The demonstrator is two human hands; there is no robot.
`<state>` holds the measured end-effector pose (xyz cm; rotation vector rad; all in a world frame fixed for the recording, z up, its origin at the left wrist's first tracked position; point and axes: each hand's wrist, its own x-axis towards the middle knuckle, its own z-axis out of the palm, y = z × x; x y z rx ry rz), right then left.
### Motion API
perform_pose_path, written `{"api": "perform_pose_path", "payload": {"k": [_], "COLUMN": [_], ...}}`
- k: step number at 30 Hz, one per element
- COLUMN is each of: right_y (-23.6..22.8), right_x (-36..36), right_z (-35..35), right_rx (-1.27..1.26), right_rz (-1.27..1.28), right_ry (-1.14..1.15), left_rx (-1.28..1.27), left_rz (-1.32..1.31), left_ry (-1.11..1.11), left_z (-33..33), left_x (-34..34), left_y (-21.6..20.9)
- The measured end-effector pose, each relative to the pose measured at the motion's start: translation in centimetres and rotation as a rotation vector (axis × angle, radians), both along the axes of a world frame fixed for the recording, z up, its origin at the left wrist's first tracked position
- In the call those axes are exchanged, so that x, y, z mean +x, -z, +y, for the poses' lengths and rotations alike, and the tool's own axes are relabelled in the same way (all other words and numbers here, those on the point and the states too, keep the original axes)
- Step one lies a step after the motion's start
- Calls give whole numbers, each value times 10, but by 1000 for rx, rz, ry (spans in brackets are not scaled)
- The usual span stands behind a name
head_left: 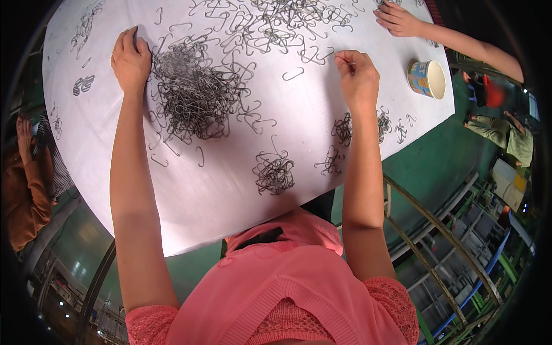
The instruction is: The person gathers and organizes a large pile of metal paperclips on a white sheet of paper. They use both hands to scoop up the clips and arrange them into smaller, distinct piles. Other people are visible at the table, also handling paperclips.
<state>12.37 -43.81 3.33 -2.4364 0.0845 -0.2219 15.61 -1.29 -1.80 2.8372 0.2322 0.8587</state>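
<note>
A large tangled pile of S-shaped metal wire hooks [198,95] lies on the white-covered table. At the pile's left edge is my left hand [131,62], palm down, thumb and fingers apart, holding nothing I can see. To the right, my right hand [359,77] hovers over the table with thumb and index finger pinched. A loose hook [312,58] lies close to those fingertips; whether anything is between them is too small to tell. Another single hook [293,73] rests on the cloth between the pile and my right hand.
More hooks [282,26] spread along the far side. Smaller heaps lie near the front edge, including one heap [275,173]. A paper cup [435,79] stands at the right. Another person's hand [398,20] rests at the far right; a person in brown [29,195] is at the left.
</note>
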Motion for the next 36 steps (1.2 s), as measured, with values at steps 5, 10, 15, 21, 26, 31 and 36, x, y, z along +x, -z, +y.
{"api": "perform_pose_path", "payload": {"k": [5, 10, 15, 21, 26, 31, 36], "right_y": [4, -2, -38, -41, -38, -17, -18], "right_x": [-3, -5, -46, -104, -100, -92, -63], "right_z": [13, 11, 11, 24, 43, 80, 100], "right_rx": [-126, -28, 398, 332, 242, 35, 23], "right_rz": [40, 122, 536, 733, 608, 240, -15], "right_ry": [-196, -189, -434, -822, -717, -503, -551], "left_rx": [7, 9, -94, -73, -69, -48, -76], "left_rz": [-22, -23, -29, -46, -37, -50, -45], "left_ry": [9, 13, 9, 21, 4, 19, 24], "left_z": [3, 5, -21, -23, -17, -19, -19], "left_x": [0, 7, -6, -6, -7, -6, -5], "left_y": [5, 13, -20, -19, -17, -20, -19]}}
